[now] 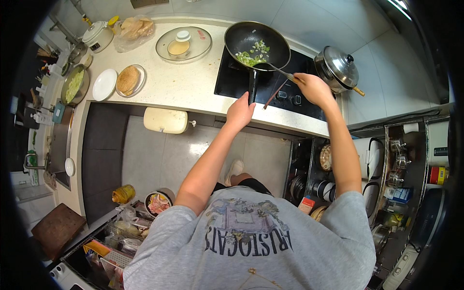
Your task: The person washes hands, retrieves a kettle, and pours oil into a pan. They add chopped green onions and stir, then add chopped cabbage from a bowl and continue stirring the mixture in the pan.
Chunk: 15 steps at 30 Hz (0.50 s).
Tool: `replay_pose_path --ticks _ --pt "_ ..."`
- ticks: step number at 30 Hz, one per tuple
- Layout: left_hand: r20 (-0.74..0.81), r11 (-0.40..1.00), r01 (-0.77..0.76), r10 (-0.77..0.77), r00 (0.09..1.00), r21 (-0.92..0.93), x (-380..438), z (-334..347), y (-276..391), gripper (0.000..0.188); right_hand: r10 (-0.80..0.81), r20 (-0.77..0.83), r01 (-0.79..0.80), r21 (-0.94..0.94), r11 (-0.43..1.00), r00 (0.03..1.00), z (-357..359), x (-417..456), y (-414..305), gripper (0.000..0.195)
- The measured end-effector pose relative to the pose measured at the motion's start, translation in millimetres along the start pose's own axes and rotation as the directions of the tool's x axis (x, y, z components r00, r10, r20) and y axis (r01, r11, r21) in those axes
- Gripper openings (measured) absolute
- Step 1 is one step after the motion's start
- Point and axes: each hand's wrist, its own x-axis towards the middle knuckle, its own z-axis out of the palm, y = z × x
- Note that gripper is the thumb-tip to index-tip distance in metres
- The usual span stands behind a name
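A black wok (273, 40) stands on the black cooktop (232, 78), and its handle points toward me. My left hand (240, 113) grips the end of that handle. My right hand (314, 88) is closed around a metal spatula (278, 69), whose head reaches the near rim of the wok. Chopped green and white pieces, which look like scallion (253, 56), lie in the wok. A thin brown stick (275, 95), maybe a chopstick, slants across the cooktop's front edge below the spatula.
Right of the wok stands a lidded steel pot (336, 69). On the counter to the left are a glass lid (163, 43), a plate of round flatbread (127, 80), a white plate (104, 85), a bowl of shredded greens (74, 87) and a plastic bag (133, 32). A shelf rack (385, 159) stands at right.
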Motion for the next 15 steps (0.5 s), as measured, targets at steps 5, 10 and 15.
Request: replay_pose_path --ticks 5,10,15 --pt "0.03 1.0 0.014 -0.014 0.999 -0.003 -3 -3 9 0.059 0.113 -0.188 -0.086 0.145 0.986 0.976 59 97 33 0.035" --pt "0.005 0.999 0.035 -0.035 0.999 0.016 -5 -7 -5 0.06 0.377 0.245 -0.45 0.501 0.739 0.893 25 149 56 0.028" --pt "0.029 0.998 0.055 -0.055 0.998 -0.002 -2 -6 0 0.061 0.244 0.598 -0.645 0.695 0.317 0.764 -4 200 113 0.024"
